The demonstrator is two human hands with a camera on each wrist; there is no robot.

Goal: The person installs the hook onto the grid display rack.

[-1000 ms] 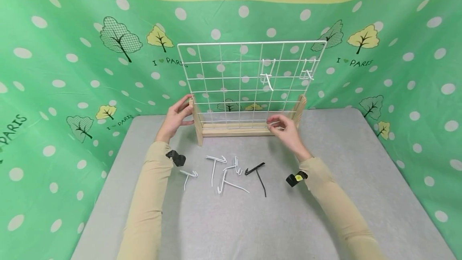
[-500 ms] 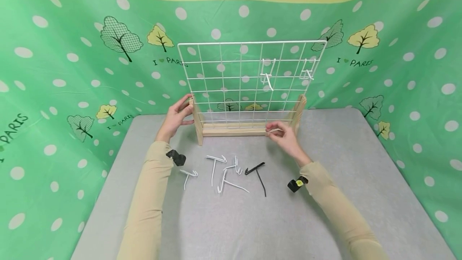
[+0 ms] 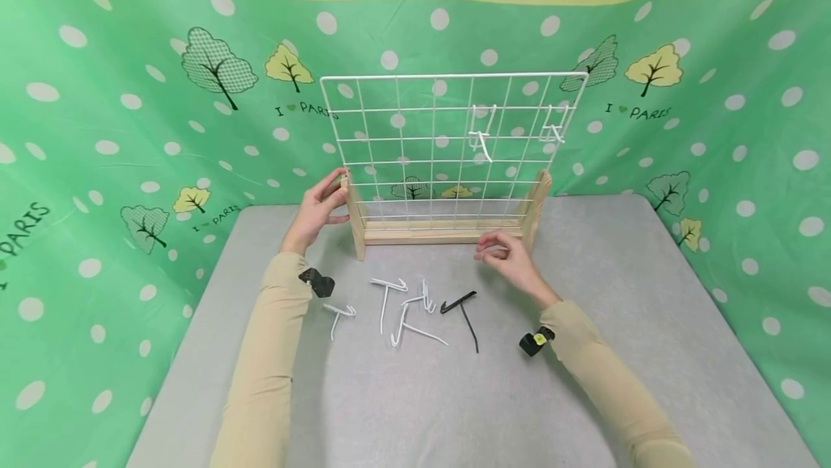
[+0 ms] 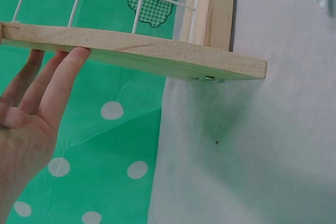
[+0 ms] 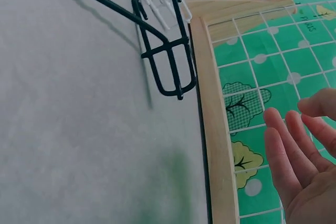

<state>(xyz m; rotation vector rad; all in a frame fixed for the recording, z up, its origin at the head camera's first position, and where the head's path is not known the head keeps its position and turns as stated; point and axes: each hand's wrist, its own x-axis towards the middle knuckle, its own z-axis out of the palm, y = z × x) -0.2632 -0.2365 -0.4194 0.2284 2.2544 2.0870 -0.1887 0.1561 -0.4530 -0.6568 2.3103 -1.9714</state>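
Note:
My left hand (image 3: 316, 212) grips the left wooden post (image 4: 131, 48) of a wire grid stand (image 3: 422, 237). Straight fingertips (image 4: 79, 52) press its outer face, while skin shows over its edge at the far left of the left wrist view. The thumb is mostly hidden. In front of the stand's lower right, my right hand (image 3: 509, 259) hovers with loosely bent fingers (image 5: 281, 156) and nothing between them. Two white hooks hang on the white grid (image 3: 415, 140): one long-armed hook (image 3: 482, 138) and, nearer the right edge, a shorter hook (image 3: 553, 129).
A black hook (image 3: 464, 313) lies on the grey tabletop (image 3: 402, 403) nearest my right hand. Several white hooks lie left of it, including a long hook (image 3: 386, 302) and a small hook (image 3: 337, 316). A green dotted cloth (image 3: 162, 107) hangs behind and at both sides.
My right hand has drawn slightly back and down from the grid's lower edge toward me. The left hand stays on the post; hooks and stand have not moved.

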